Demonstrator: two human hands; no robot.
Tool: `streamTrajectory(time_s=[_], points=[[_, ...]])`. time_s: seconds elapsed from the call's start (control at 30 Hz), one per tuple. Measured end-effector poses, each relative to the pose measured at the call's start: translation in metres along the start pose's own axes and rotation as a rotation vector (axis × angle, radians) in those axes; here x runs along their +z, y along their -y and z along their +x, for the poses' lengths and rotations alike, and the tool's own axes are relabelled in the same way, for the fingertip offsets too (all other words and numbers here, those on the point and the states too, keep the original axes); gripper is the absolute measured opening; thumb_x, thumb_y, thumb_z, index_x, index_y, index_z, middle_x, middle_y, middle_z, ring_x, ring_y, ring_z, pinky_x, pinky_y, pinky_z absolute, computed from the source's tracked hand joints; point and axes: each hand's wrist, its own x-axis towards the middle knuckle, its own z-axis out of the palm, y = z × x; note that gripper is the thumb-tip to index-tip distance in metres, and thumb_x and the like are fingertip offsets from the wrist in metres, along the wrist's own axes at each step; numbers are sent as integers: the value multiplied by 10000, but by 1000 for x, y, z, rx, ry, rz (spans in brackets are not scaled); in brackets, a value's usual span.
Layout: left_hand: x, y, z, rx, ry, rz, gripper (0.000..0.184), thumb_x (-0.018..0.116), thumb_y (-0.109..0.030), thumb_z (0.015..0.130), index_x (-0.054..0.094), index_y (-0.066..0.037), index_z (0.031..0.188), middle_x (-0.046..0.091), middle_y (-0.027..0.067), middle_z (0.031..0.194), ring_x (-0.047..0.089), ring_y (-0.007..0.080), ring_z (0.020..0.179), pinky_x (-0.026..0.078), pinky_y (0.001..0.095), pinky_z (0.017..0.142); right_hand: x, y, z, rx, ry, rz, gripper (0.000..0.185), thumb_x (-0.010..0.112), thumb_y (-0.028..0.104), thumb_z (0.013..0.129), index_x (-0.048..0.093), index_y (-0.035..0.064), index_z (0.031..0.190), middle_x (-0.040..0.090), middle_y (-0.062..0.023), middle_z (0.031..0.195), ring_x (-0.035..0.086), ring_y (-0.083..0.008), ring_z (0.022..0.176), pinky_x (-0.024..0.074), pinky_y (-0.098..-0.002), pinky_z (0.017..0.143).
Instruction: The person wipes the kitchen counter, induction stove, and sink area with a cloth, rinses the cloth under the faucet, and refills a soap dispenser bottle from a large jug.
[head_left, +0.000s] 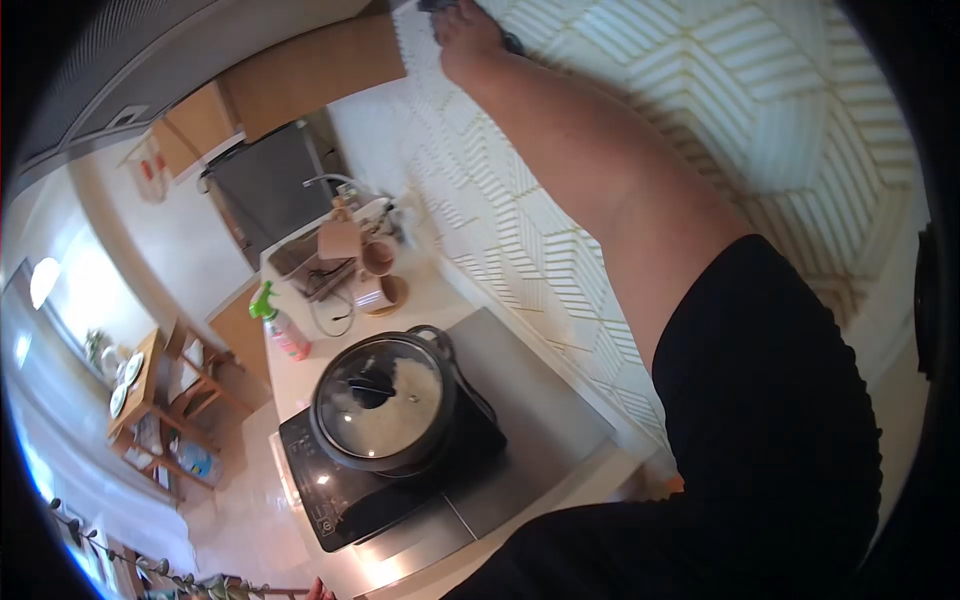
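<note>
Basically: patterned wall on the right; bench below, carrying black cooktop; lidded pot on that, blocking the way to spray bottle and 2 mugs. Right hand high up, clamped on mostly hidden dark item at wall. Left hand at lower edge, can't tell grip.

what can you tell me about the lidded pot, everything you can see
The pot is round and dark, with a dark loop handle. Its see-through lid, glass by its look, is on and carries a black knob. A pale patch shows there; contents or reflection, I cannot tell. It stands upright on a black cooktop, with no hand touching it.
</note>
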Motion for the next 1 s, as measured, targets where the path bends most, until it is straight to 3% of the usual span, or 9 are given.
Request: streamTrajectory(time_s=[0.1,0.2,0.3,0.37,0.47,0.53,0.6,0.9,1.0], points=[[-2,8,1,-18,-27,17,503,617,-192,898,526,-208,1393,623,32,1056,569,155,923,464,354,755,109,59,95,94,-155,246,504,326,221,969,422,69,1439,269,-103,1572,200,-292,1448,102,-521,1178],[-6,25,9,-31,-29,33,501,619,-203,891,535,-204,1385,640,21,995,569,146,895,461,348,733,49,88,11,-55,-52,-43,563,366,245,928,402,-1,1433,349,-115,1531,253,-282,1429,101,-479,1181],[12,7,-12,-56,-125,60,437,619,-218,904,584,-193,1338,625,-3,919,539,126,811,436,320,681,106,179,-38,-1,-18,21,572,341,257,936,382,2,1445,367,-95,1524,250,-269,1433,75,-479,1184],[18,3,-20,-44,-135,36,422,616,-239,912,591,-183,1330,619,8,903,536,133,810,438,320,694,132,231,-93,-262,125,-42,552,323,255,945,397,21,1440,378,-98,1516,251,-265,1433,64,-513,1182],[-9,59,27,-189,-246,-8,382,637,-253,914,616,-165,1285,608,84,1136,561,224,1033,459,373,866,159,292,-165,-473,300,-57,548,267,267,961,389,54,1451,378,-71,1519,248,-262,1435,34,-534,1182],[-24,71,45,262,179,-182,516,659,-186,902,514,-166,1397,647,-20,917,578,99,734,469,287,639,211,346,-203,-522,253,-183,549,228,279,972,406,66,1445,385,-51,1516,266,-253,1424,21,-527,1183],[27,-2,-24,23,-185,15,439,674,-216,906,582,-176,1333,640,-58,831,550,69,674,429,246,588,251,387,-224,-568,209,-272,553,207,287,978,416,70,1441,390,-42,1513,286,-247,1411,15,-525,1183],[33,-9,-26,24,-187,61,416,667,-178,904,601,-148,1314,621,-73,780,511,38,646,386,213,541,225,354,-313,-435,327,249,440,342,241,948,601,74,1262,589,-87,1292,448,-210,1289,92,-444,1202],[29,-2,-21,41,-214,53,389,638,-225,927,607,-195,1313,646,-83,861,523,50,690,397,236,591,212,337,-360,-420,81,-242,421,376,207,931,614,62,1246,586,-105,1300,446,-218,1298,89,-451,1202]])
